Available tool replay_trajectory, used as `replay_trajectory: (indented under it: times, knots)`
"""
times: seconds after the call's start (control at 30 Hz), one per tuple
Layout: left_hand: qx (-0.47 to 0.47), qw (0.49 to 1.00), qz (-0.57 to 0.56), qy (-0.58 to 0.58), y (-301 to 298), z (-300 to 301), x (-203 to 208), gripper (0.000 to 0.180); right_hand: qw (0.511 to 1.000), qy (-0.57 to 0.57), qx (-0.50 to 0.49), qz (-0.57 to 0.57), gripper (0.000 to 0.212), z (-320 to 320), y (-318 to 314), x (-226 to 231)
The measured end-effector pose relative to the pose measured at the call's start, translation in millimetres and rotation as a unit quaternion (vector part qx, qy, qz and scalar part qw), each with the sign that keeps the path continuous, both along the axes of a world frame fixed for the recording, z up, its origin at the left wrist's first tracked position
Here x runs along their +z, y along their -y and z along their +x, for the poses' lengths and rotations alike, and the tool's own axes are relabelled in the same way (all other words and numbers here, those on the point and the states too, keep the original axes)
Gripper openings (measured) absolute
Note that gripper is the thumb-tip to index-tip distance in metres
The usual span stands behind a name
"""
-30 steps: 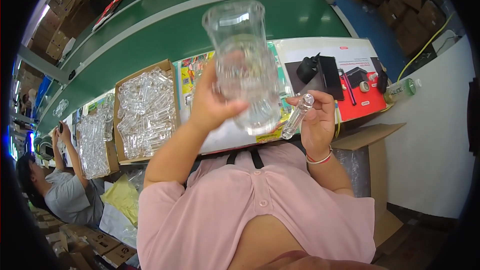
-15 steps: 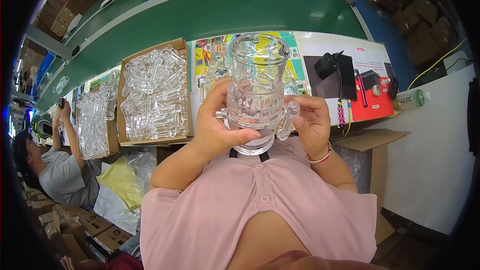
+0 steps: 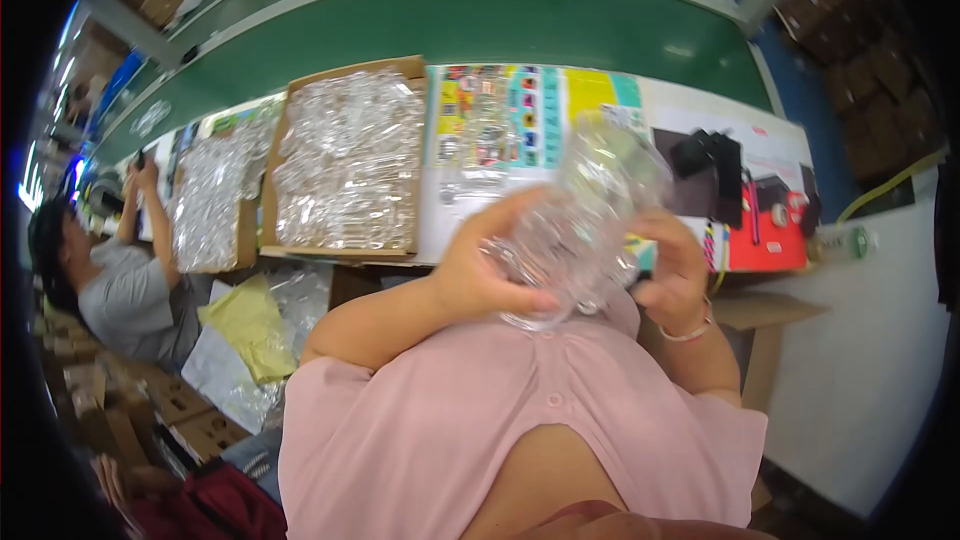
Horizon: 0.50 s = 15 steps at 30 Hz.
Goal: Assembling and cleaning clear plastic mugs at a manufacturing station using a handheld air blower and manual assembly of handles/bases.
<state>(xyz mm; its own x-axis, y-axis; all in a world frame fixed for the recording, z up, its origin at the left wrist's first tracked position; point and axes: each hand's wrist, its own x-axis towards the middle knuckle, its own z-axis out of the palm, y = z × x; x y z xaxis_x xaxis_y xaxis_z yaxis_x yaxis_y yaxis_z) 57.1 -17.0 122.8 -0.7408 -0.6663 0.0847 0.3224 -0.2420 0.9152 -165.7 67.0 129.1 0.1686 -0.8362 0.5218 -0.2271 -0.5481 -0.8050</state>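
A clear glass vessel with a wide round mouth and a ridged body tilts to the right in front of my chest. My left hand is wrapped round its lower body, thumb across the front. On the vessel's right side, my right hand has its fingers curled at a clear knobbly side piece. Motion blur smears the glass and hides the exact contact there. Left of my hands, a cardboard box holds many small clear glass pieces in rows.
Another box of clear pieces lies farther left, near a co-worker in a grey shirt. Colourful printed sheets cover the table behind the vessel. Dark small items and a red printed panel lie right. An open carton stands below.
The glass vessel has gone from upright to tilted, its mouth swinging right. Both hands have moved slightly right in the picture with it, and the whole view has shifted.
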Motion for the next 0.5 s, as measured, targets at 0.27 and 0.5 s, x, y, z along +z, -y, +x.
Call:
replay_trajectory:
  times: [0.27, 0.5]
  knots:
    - [-0.009, 0.853, -0.514, -0.092, -18, -4, 15, 0.063, 0.961, 0.117, 0.248, -0.04, 0.043, 29, -10, 6]
    - [-0.056, 0.871, -0.477, -0.103, -27, 4, 5, 0.059, 0.969, 0.092, 0.225, -0.04, 0.052, 46, -26, -5]
